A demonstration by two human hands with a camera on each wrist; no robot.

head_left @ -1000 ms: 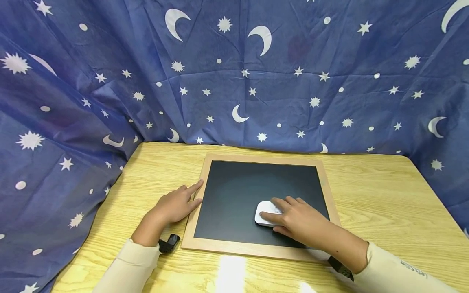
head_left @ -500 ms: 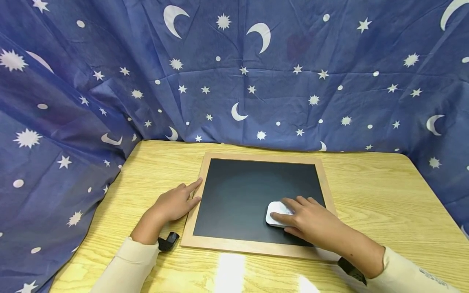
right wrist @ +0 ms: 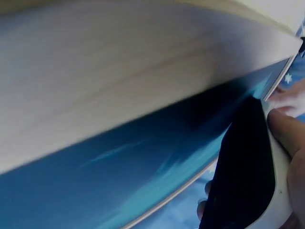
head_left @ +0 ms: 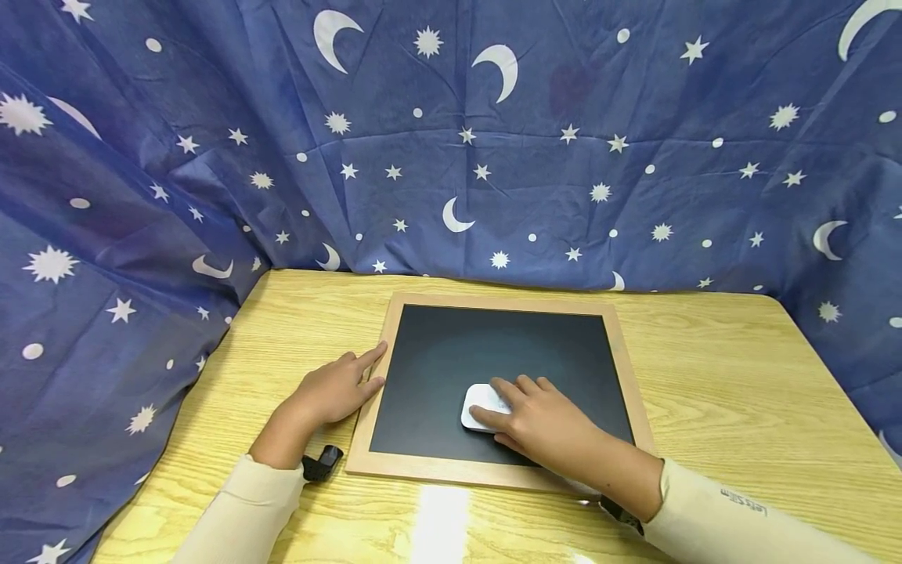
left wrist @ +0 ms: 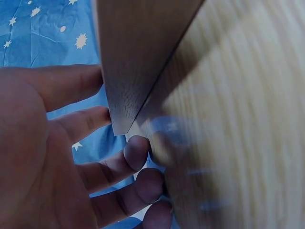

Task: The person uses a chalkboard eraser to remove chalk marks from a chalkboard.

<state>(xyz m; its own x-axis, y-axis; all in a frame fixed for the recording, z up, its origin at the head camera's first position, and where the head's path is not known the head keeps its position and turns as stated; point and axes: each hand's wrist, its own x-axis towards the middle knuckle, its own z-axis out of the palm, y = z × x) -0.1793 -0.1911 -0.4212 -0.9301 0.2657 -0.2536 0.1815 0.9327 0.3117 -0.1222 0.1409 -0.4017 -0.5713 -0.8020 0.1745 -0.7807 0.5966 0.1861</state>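
Note:
A wood-framed blackboard [head_left: 444,345] lies flat on the table. On its dark surface, near the lower middle, is a white board eraser [head_left: 476,403], gripped by my right hand [head_left: 546,423] with fingers over the top and the thumb along the near side. The right wrist view shows the eraser's black underside [right wrist: 245,167] and the thumb [right wrist: 286,131] on its white edge. My left hand [head_left: 333,392] touches the left part of the wooden frame with thumb and index finger extended; in the left wrist view two fingertips meet the frame's edge [left wrist: 138,43], the others loosely bent below.
The light wood table [head_left: 719,376] extends on both sides of the board. A blue curtain [head_left: 395,141] with moons and stars hangs behind and to the left. A black wrist camera [head_left: 324,464] sits at the left wrist.
My right hand slid the eraser slightly right across the board, then back left past where it was a second ago. The left hand stays at the frame.

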